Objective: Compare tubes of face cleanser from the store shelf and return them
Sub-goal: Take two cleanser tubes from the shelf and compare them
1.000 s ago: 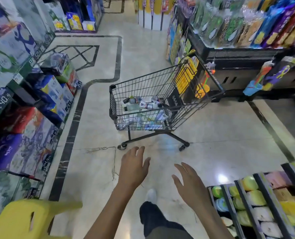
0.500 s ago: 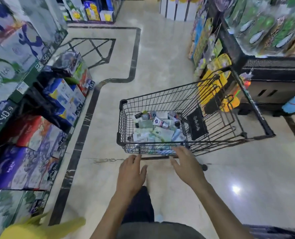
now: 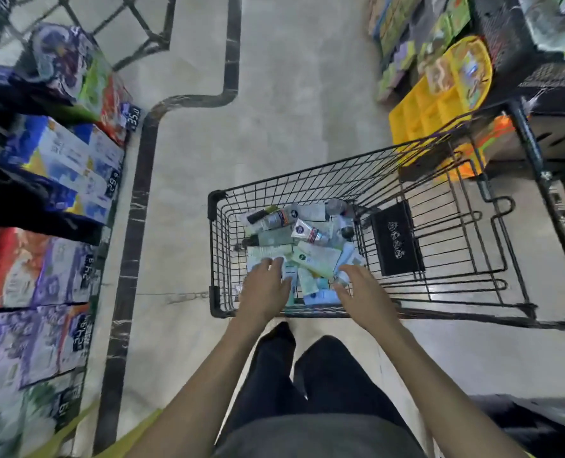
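I am reaching both spread, empty hands, left hand [image 3: 265,289] and right hand [image 3: 362,294], into the cart [image 3: 215,246], risking snagging loosely piled tubes [image 3: 310,246] near its front-left corner.

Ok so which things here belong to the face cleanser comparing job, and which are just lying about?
Part of the job:
- pile of tubes in the shopping cart
- left hand and right hand, open, reaching over the pile

Just lying about:
- boxed goods stacked at the left
- yellow trays behind the cart
- black pouch in the cart
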`<state>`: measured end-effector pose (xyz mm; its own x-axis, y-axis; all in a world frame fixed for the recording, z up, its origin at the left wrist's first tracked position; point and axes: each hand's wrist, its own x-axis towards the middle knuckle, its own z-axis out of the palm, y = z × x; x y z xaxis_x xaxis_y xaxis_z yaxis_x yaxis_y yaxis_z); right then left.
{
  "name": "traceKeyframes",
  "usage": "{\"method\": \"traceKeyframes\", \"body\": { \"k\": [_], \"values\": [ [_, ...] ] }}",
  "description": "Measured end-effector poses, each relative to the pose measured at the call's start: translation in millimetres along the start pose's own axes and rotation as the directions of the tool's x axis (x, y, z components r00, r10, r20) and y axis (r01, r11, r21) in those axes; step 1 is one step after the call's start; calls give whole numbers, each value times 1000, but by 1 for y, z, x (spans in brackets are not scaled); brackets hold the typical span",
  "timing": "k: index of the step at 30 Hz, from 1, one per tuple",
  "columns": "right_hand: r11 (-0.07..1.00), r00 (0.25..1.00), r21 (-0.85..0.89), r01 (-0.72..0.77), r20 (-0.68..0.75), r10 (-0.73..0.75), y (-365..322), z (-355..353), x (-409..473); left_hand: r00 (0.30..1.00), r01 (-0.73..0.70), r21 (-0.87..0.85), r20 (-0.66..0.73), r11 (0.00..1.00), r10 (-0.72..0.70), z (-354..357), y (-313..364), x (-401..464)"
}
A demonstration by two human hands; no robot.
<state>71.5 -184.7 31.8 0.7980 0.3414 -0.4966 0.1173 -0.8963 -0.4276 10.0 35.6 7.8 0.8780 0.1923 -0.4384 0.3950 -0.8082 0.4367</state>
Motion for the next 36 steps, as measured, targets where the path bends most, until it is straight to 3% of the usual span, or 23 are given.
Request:
{"method": "traceKeyframes", "body": {
  "k": [6, 12, 15, 27, 32, 34, 36],
  "values": [
    [998, 993, 7, -55, 103, 54, 8, 21, 114, 995, 52, -1, 89, 999, -52, 14, -5, 119],
    [994, 988, -40, -102, 116, 106, 32, 63, 224, 990, 116, 56, 72, 992, -120, 55, -23, 228],
    [992, 992, -109, -57, 103, 68, 48, 88, 267, 989, 141, 80, 31, 987, -144, 82, -47, 271],
    [959, 995, -281, -25, 88, 52, 87, 148, 334, 981, 189, 173, 14, 967, -194, 135, -89, 327],
    [992, 977, -84, -92, 187, 107, 90, 143, 328, 952, 285, -87, 146, 955, -270, 129, -89, 321],
    [960, 960, 161, -229, 201, 195, 91, 136, 317, 917, 385, -241, 211, 891, -339, 122, -86, 311],
    [807, 923, 452, -379, 241, 299, 87, 122, 301, 880, 470, -396, 276, 789, -386, 113, -79, 294]
  ]
}}
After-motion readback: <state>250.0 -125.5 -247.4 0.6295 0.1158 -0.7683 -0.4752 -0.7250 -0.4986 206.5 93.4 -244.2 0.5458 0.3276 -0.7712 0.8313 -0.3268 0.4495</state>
